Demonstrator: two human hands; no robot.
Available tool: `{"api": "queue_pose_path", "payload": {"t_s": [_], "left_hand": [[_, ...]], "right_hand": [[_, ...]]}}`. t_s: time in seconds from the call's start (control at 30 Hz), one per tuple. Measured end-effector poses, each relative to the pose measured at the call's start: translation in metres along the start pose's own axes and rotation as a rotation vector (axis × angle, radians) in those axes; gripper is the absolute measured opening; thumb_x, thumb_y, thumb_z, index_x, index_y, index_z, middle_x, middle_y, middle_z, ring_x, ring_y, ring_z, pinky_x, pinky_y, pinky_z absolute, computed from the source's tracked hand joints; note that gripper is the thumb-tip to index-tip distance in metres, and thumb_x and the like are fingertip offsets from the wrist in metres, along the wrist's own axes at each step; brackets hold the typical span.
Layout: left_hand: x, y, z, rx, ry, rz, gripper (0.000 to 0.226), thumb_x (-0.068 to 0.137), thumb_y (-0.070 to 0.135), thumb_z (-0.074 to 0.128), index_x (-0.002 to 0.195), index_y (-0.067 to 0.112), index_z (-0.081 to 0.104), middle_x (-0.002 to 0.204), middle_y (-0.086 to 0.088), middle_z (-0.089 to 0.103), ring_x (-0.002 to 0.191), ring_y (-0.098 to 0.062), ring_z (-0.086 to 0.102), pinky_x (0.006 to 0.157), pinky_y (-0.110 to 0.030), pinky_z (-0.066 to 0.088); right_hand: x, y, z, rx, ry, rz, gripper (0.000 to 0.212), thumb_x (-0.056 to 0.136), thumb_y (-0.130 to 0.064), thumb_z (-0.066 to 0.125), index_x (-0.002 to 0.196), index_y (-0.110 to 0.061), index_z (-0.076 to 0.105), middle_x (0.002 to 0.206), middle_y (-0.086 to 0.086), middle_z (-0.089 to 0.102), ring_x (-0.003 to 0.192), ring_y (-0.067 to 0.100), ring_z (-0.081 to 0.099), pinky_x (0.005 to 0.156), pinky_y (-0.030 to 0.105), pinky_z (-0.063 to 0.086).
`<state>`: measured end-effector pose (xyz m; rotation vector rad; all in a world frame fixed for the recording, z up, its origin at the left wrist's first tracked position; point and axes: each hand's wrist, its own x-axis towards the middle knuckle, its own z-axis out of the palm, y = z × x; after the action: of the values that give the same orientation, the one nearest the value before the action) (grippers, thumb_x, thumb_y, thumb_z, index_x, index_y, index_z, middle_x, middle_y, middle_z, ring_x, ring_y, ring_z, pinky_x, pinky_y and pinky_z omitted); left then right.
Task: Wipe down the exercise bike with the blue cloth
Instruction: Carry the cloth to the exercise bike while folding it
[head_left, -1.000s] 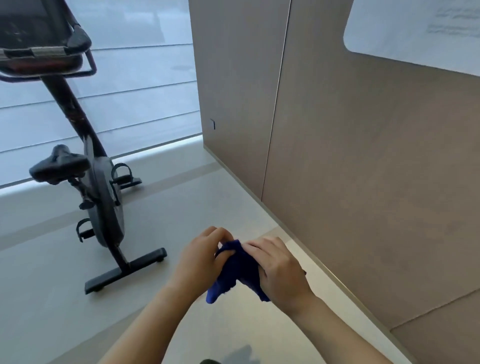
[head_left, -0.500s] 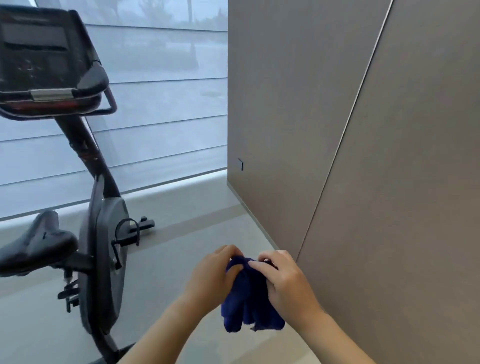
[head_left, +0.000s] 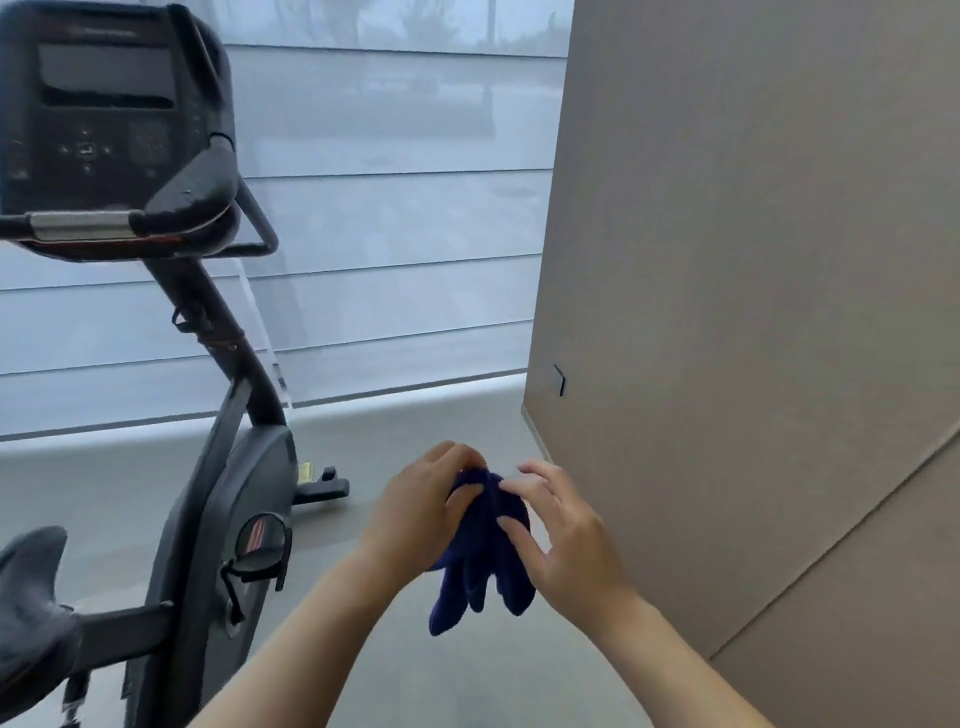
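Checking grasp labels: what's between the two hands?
The blue cloth. The left hand grips its bunched top, the right hand touches it with spread fingers, and the rest hangs below. Nothing else lies between them, as the head view shows.

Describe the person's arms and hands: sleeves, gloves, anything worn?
The left hand and right hand are bare: no gloves, no rings showing. The left forearm and right forearm are uncovered to the frame's bottom edge: no sleeves, watch or wristband in view.

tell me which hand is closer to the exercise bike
Left. The left hand grips the blue cloth on the side toward the exercise bike; the right hand touches the cloth's other side, toward the wall.
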<state>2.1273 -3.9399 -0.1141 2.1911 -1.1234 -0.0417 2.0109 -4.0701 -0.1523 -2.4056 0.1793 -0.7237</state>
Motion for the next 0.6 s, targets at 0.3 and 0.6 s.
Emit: {"api": "queue_pose_path", "payload": {"t_s": [0.3,0.6], "left_hand": [[0.112,-0.058,-0.019,-0.010,0.144,-0.105,0.021,0.090,0.012,0.051,0.093,0.032,0.055,0.091,0.025,0.052,0.085,0.005,0.053,0.073,-0.015,0.048],[0.186,-0.148,-0.028,-0.003,0.120,-0.225,0.029,0.085,0.006,0.057,0.095,0.032,0.061,0.097,0.017,0.054,0.089,-0.001,0.054,0.077,-0.019,0.050]], "right_hand": [[0.159,0.065,0.041,0.119,-0.372,-0.039,0.032,0.091,-0.027,0.043,0.118,-0.045,0.043,0.108,-0.018,0.054,0.096,0.001,0.052,0.084,0.023,0.047],[0.265,0.093,0.106,-0.056,-0.250,-0.239,0.029,0.087,-0.015,0.047,0.112,-0.023,0.060,0.100,0.000,0.058,0.090,0.017,0.052,0.071,0.028,0.050]]}}
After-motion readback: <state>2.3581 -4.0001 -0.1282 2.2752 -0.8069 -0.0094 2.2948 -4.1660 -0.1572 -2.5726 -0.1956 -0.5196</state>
